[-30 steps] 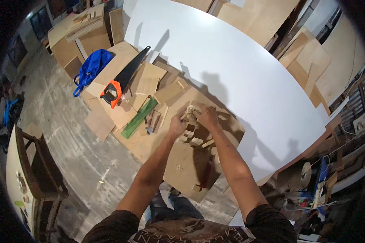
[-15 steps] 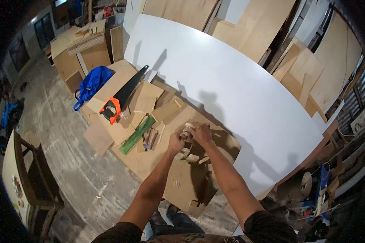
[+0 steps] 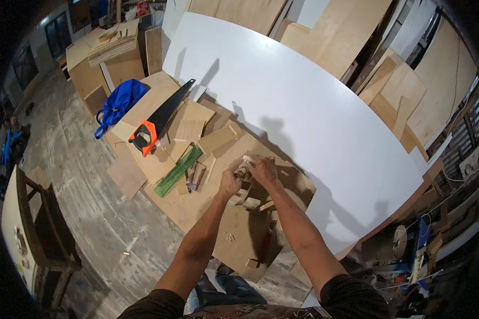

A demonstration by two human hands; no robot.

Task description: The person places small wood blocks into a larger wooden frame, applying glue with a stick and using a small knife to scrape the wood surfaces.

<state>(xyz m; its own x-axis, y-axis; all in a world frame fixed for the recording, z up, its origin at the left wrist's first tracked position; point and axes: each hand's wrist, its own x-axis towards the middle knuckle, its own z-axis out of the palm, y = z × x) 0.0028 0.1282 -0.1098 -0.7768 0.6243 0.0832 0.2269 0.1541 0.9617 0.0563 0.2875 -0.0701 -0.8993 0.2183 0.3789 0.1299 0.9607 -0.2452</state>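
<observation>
Both hands meet over plywood sheets on the floor: left hand point(image 3: 230, 183) and right hand point(image 3: 262, 170) pinch a small wood block point(image 3: 245, 166) between them. Saw point(image 3: 159, 119) and blue bag point(image 3: 117, 103) lie well left.

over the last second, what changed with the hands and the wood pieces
Little changed. Both hands, left hand and right hand, stay together on the small wooden piece over the plywood scraps; only the camera view shifted slightly. The handsaw, green strip, blue bag and white board lie as before.
</observation>
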